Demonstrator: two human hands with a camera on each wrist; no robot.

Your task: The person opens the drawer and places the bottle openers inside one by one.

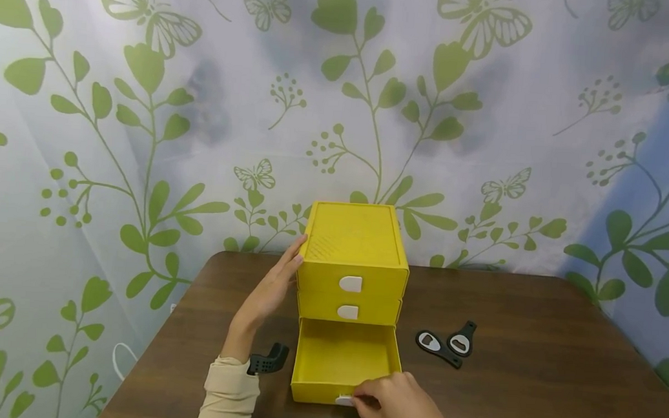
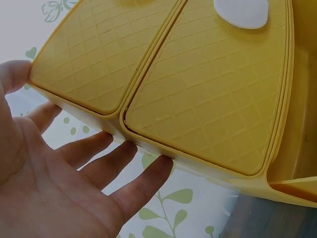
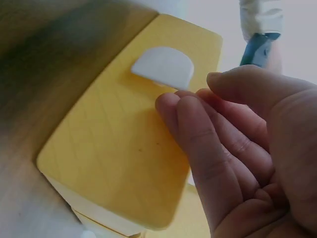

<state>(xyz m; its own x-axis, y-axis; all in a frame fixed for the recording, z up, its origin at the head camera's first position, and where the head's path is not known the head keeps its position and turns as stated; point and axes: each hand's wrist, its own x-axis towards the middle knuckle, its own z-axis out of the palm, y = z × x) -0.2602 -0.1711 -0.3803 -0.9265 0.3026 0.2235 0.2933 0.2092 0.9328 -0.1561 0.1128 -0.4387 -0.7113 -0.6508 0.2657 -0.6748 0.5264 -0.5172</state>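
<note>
A yellow drawer cabinet [image 1: 356, 233] stands on the table, its two upper drawers closed and the bottom drawer [image 1: 343, 355] pulled out, with nothing visible inside. My left hand [image 1: 270, 295] rests along the cabinet's left side. In the left wrist view its fingers [image 2: 148, 183] are spread, their tips against the side wall. At the bottom drawer's front, my right hand [image 1: 399, 404] has its curled fingers and thumb at the right end of the white handle [image 1: 344, 401]. The right wrist view shows the fingertips right at the edge of this tab-shaped handle [image 3: 163, 67].
Two black bottle openers [image 1: 438, 349] with pale oval heads lie on the brown table [image 1: 534, 352], right of the cabinet. A dark, perforated angled piece [image 1: 269, 358] is by my left wrist. A leaf-patterned curtain [image 1: 249, 99] hangs behind the table.
</note>
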